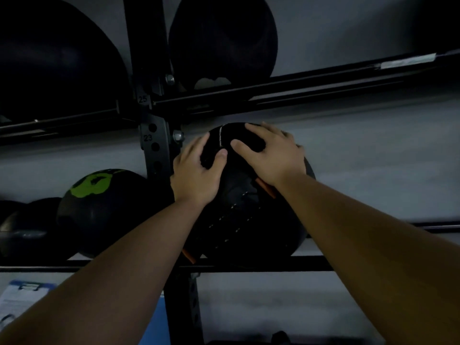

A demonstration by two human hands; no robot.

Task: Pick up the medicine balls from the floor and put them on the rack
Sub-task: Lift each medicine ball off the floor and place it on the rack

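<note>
A large black stitched medicine ball (249, 220) with orange marks rests on the middle shelf rail of a black steel rack (249, 266), just right of the upright post (154, 145). My left hand (196, 175) lies on its upper left side, fingers spread over the top. My right hand (271, 155) presses on its upper right side, fingers spread too. Both palms are flat against the ball.
Left of the post, a black ball with green marking (99, 210) and darker balls (22, 227) sit on the same shelf. Two big black balls (224, 38) sit on the shelf above. A grey wall lies behind. A blue clipboard (22, 297) hangs lower left.
</note>
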